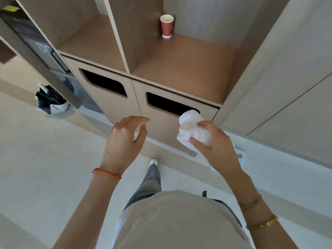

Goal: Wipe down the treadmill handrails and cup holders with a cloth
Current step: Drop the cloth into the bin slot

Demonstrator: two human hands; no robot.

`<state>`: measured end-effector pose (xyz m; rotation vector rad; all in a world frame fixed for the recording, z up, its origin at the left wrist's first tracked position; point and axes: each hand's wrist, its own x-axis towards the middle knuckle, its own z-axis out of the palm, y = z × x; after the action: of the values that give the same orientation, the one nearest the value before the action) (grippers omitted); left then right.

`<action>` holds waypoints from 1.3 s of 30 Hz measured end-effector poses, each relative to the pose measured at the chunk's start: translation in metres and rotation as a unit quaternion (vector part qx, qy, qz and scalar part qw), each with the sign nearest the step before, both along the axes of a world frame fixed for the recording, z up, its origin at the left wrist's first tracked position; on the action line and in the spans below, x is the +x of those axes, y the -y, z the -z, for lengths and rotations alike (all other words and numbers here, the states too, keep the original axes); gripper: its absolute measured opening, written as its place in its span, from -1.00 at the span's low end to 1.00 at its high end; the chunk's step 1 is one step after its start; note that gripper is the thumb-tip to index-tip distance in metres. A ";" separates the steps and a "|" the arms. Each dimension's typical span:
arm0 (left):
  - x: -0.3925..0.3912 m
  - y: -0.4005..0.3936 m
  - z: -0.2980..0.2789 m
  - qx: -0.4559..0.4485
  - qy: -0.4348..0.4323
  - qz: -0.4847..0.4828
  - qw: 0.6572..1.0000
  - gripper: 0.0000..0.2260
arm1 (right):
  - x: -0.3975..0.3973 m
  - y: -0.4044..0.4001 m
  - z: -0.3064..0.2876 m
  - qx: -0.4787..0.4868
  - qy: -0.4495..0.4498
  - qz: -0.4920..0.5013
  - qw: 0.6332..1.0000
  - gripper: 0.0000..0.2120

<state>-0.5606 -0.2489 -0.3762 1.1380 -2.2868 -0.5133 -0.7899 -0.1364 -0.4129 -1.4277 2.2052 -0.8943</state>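
white cloth (193, 131): bunched, long axis toward right bin slot (170, 104); right hand (213, 142) fingers grip it. left hand (124, 135) fingers relaxed, empty. red paper cup (166, 26) on shelf (188, 65).

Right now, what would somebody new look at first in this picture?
Probably the crumpled white cloth that the right hand grips in front of the right-hand dark slot in the beige wooden cabinet. Next, the red paper cup standing alone at the back of the open shelf above. The left hand hovers nearby, holding nothing.
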 end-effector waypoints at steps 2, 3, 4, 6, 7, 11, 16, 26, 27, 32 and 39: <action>-0.003 0.039 0.000 -0.005 0.005 0.025 1.000 -0.80 | 0.002 0.030 0.001 0.002 -0.011 0.024 1.000 -0.56; -0.004 0.059 -0.001 -0.010 0.007 0.037 0.999 -0.80 | 0.003 0.045 0.001 0.004 -0.015 0.037 0.999 -0.56; -0.004 0.077 -0.002 -0.014 0.008 0.048 0.999 -0.80 | 0.005 0.059 0.000 0.002 -0.018 0.051 0.999 -0.56; -0.006 0.112 -0.003 -0.022 0.004 0.068 0.997 -0.81 | 0.009 0.086 -0.001 -0.007 -0.025 0.076 0.997 -0.55; -0.008 0.129 -0.002 -0.022 0.003 0.080 0.997 -0.81 | 0.010 0.099 -0.001 -0.010 -0.028 0.085 0.996 -0.54; -0.018 0.186 0.003 -0.027 0.003 0.126 0.992 -0.82 | 0.006 0.149 -0.003 -0.015 -0.041 0.119 0.992 -0.53; -0.041 0.238 0.008 -0.033 0.007 0.157 0.987 -0.84 | -0.022 0.208 -0.010 -0.015 -0.078 0.135 0.988 -0.53; -0.094 0.295 0.039 -0.005 0.009 0.160 0.987 -0.80 | -0.097 0.296 0.017 0.045 -0.198 0.118 0.972 -0.52; -0.100 0.299 0.044 -0.008 0.013 0.159 0.987 -0.79 | -0.103 0.301 0.024 0.057 -0.209 0.115 0.970 -0.52; -0.132 0.318 0.076 -0.010 0.063 0.149 0.987 -0.78 | -0.121 0.318 0.061 0.108 -0.211 0.089 0.967 -0.52; -0.147 0.328 0.107 0.046 0.130 0.161 0.977 -0.77 | -0.122 0.323 0.081 0.102 -0.228 0.108 0.962 -0.50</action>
<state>-0.7075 -0.5764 -0.4831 0.9249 -2.7223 -0.6290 -0.9117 -0.4590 -0.4941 -1.4209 2.7404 -0.4037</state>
